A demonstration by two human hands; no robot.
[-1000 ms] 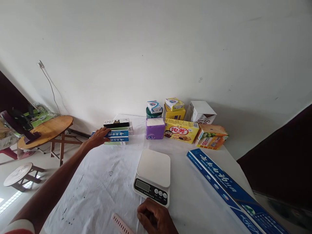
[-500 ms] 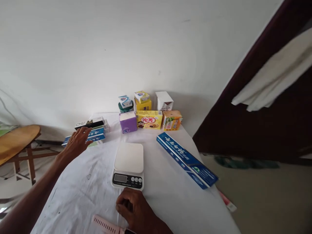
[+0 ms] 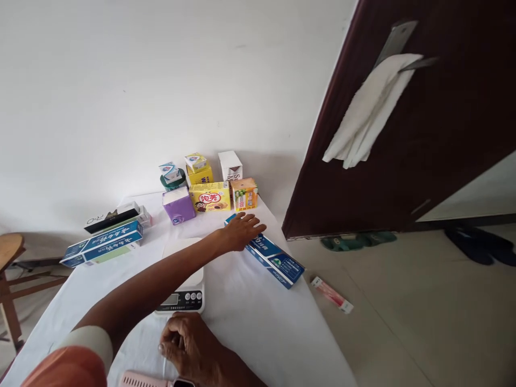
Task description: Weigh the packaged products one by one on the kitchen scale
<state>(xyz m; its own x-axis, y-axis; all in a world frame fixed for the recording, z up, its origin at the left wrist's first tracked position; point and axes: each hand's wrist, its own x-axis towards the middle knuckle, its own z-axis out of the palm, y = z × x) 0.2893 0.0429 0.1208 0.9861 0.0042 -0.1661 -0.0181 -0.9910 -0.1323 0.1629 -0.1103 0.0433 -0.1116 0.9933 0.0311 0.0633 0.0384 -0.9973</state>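
My left hand [image 3: 242, 231] lies flat, fingers spread, grip released, on the blue box [image 3: 274, 260] right of the scale [image 3: 187, 296]. My right hand [image 3: 189, 346] rests loosely clenched on the near tabletop [image 3: 250, 322].

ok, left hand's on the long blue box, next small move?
Probably close the left hand on the long blue box and lift: it lies flat on its far end, no grip yet, with the scale right beside.

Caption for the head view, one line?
Left hand reaches across white digital scale onto long blue cardboard box; right hand rests on white tablecloth.
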